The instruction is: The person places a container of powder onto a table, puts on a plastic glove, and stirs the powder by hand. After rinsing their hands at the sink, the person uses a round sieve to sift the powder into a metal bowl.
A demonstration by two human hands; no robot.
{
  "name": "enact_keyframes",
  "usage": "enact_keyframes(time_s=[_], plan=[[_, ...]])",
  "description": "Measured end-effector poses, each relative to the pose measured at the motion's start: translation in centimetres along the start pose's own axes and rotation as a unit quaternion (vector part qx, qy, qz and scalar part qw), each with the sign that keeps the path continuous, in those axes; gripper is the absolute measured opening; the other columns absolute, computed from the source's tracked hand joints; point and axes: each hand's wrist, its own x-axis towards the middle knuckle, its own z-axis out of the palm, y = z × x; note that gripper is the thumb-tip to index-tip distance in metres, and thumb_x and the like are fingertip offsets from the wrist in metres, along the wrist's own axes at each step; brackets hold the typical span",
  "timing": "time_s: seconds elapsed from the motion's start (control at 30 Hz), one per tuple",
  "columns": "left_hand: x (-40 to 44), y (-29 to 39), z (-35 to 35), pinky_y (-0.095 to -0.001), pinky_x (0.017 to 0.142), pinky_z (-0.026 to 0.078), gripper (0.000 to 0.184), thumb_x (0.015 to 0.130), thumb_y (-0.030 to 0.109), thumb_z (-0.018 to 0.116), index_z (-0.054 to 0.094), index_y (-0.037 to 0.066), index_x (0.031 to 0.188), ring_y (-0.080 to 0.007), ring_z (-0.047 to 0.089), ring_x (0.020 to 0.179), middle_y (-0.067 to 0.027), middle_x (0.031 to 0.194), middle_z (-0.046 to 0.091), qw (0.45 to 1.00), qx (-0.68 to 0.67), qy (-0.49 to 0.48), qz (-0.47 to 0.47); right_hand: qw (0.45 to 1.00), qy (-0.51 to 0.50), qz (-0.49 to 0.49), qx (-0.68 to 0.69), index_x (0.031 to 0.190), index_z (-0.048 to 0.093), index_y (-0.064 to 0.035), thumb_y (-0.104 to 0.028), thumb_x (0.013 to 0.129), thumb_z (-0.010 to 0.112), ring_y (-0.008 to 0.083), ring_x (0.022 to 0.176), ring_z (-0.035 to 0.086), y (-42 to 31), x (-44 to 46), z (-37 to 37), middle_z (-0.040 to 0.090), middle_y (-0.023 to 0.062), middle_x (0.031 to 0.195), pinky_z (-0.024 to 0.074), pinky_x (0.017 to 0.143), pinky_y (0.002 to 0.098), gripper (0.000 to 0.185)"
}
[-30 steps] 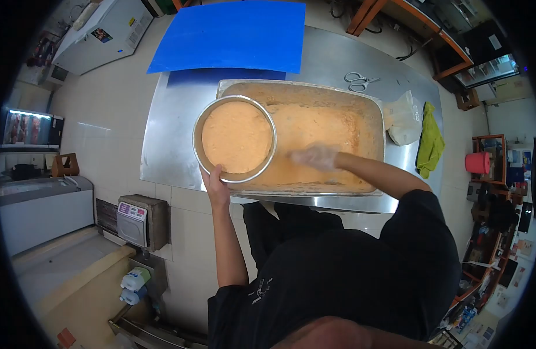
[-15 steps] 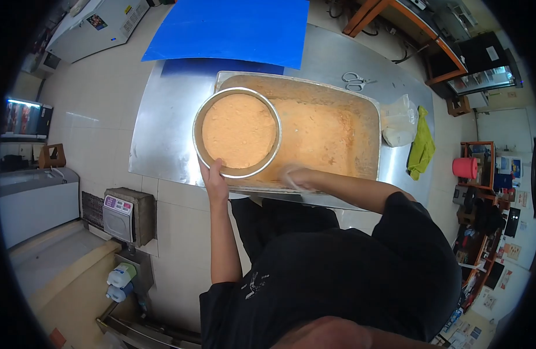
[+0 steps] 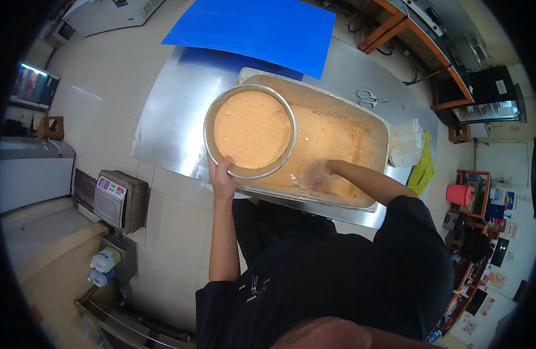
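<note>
A round metal pan [image 3: 292, 132] with a tall rim, nearly level, holds an orange, crumbly mass [image 3: 253, 129]; its underside is hidden. My left hand [image 3: 222, 179] grips the near edge of this pan, thumb over the rim and the other fingers beneath. Below and to the right lies a long, deep metal tray [image 3: 384, 145], its floor spread with the same orange, powdery stuff [image 3: 320, 131]. Inside the tray, close to its near wall, my right hand [image 3: 318, 174] is down at the powder. Motion smears its fingers, so whether it holds anything is unclear.
The tray rests on a steel table [image 3: 169, 110]. Beyond it are a blue sheet [image 3: 256, 32] and scissors [image 3: 370, 99]. To its right lie a clear plastic bag [image 3: 404, 142] and a yellow-green cloth [image 3: 422, 168]. A weighing scale [image 3: 112, 198] stands at the lower left.
My right hand has moved rightward along the tray, away from the round pan. The left hand keeps its grip on the rim. The whole view has turned slightly.
</note>
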Motion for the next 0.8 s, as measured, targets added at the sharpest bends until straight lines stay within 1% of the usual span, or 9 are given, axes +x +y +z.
enact_keyframes(time_s=[0.03, 0.1, 0.23, 0.33, 0.5, 0.6, 0.63, 0.7, 0.8], plan=[[0.1, -0.1, -0.1, -0.0345, 0.107, 0.036, 0.061, 0.089, 0.009, 0.049, 0.033, -0.002, 0.146, -0.0235, 0.044, 0.128, -0.0150, 0.140, 0.044, 1.000, -0.008, 0.003, -0.004, 0.999, -0.015, -0.032, -0.014, 0.102, 0.069, -0.0039, -0.024, 0.096, 0.054, 0.0198, 0.085, 0.066, -0.8, 1.8, -0.2, 0.070, 0.0101, 0.093, 0.0532, 0.078, 0.0361, 0.026], [-0.1, -0.1, 0.2, -0.0344, 0.107, 0.036, 0.061, 0.088, 0.009, 0.049, 0.033, -0.001, 0.146, -0.0233, 0.044, 0.128, -0.0147, 0.140, 0.044, 1.000, -0.018, 0.008, -0.015, 0.996, 0.033, -0.076, 0.033, 0.091, 0.069, -0.0010, -0.025, 0.098, 0.053, 0.0210, 0.083, 0.068, -5.1, 4.3, -0.8, 0.070, 0.0107, 0.089, 0.0570, 0.074, 0.0354, 0.030], [0.1, -0.2, 0.3, -0.0345, 0.107, 0.036, 0.063, 0.087, 0.009, 0.049, 0.032, 0.000, 0.147, -0.0231, 0.044, 0.128, -0.0141, 0.140, 0.044, 1.000, 0.000, 0.007, -0.011, 0.973, 0.157, -0.162, 0.051, 0.088, 0.069, -0.0007, -0.021, 0.094, 0.054, 0.0213, 0.079, 0.067, -11.8, 6.3, -3.6, 0.069, 0.0111, 0.088, 0.0557, 0.071, 0.0351, 0.025], [0.1, -0.1, -0.1, -0.0345, 0.107, 0.036, 0.064, 0.087, 0.009, 0.050, 0.030, 0.000, 0.147, -0.0233, 0.044, 0.128, -0.0140, 0.140, 0.043, 1.000, 0.014, 0.005, -0.010, 0.976, 0.180, -0.121, 0.006, 0.087, 0.069, -0.0004, -0.018, 0.092, 0.055, 0.0215, 0.077, 0.066, -11.1, 3.8, -5.1, 0.068, 0.0114, 0.087, 0.0548, 0.069, 0.0349, 0.022], [0.1, 0.1, 0.2, -0.0346, 0.107, 0.036, 0.064, 0.087, 0.009, 0.050, 0.030, 0.000, 0.147, -0.0233, 0.044, 0.128, -0.0136, 0.140, 0.043, 1.000, -0.012, -0.003, -0.005, 0.991, -0.118, 0.053, -0.036, 0.083, 0.068, 0.0001, -0.012, 0.088, 0.057, 0.0218, 0.073, 0.064, -5.9, 0.8, -2.2, 0.066, 0.0119, 0.086, 0.0533, 0.065, 0.0345, 0.017], [0.3, 0.2, 0.5, -0.0344, 0.107, 0.036, 0.064, 0.087, 0.008, 0.050, 0.029, 0.000, 0.148, -0.0231, 0.044, 0.128, -0.0134, 0.140, 0.043, 1.000, -0.026, 0.005, -0.008, 0.973, -0.090, 0.119, -0.176, 0.116, 0.068, -0.0024, -0.019, 0.087, 0.061, 0.0288, 0.102, 0.066, -9.7, 2.9, -0.2, 0.069, 0.0168, 0.110, 0.0535, 0.087, 0.0407, 0.034], [0.3, 0.3, 0.6, -0.0343, 0.107, 0.036, 0.065, 0.087, 0.008, 0.049, 0.029, 0.000, 0.148, -0.0230, 0.044, 0.128, -0.0134, 0.140, 0.043, 1.000, -0.026, 0.008, -0.009, 0.975, -0.063, 0.102, -0.185, 0.117, 0.067, -0.0021, -0.020, 0.087, 0.061, 0.0292, 0.103, 0.066, -10.7, 4.0, -0.2, 0.068, 0.0174, 0.111, 0.0530, 0.088, 0.0412, 0.035], [0.2, 0.4, 0.4, -0.0341, 0.108, 0.035, 0.065, 0.087, 0.008, 0.049, 0.029, 0.000, 0.148, -0.0230, 0.044, 0.128, -0.0138, 0.141, 0.043, 1.000, -0.021, 0.011, -0.013, 0.989, 0.051, -0.031, -0.138, 0.118, 0.065, -0.0014, -0.021, 0.087, 0.060, 0.0299, 0.105, 0.065, -13.0, 5.9, -1.3, 0.067, 0.0185, 0.112, 0.0521, 0.090, 0.0421, 0.037], [0.5, -0.2, 0.1, -0.0340, 0.109, 0.034, 0.064, 0.087, 0.007, 0.049, 0.030, -0.002, 0.148, -0.0234, 0.043, 0.129, -0.0147, 0.141, 0.043, 1.000, -0.004, 0.005, -0.006, 0.944, 0.218, -0.215, -0.120, 0.121, 0.063, -0.0003, -0.023, 0.088, 0.059, 0.0310, 0.109, 0.063, -15.8, 7.5, -2.5, 0.065, 0.0203, 0.115, 0.0508, 0.093, 0.0434, 0.040]])
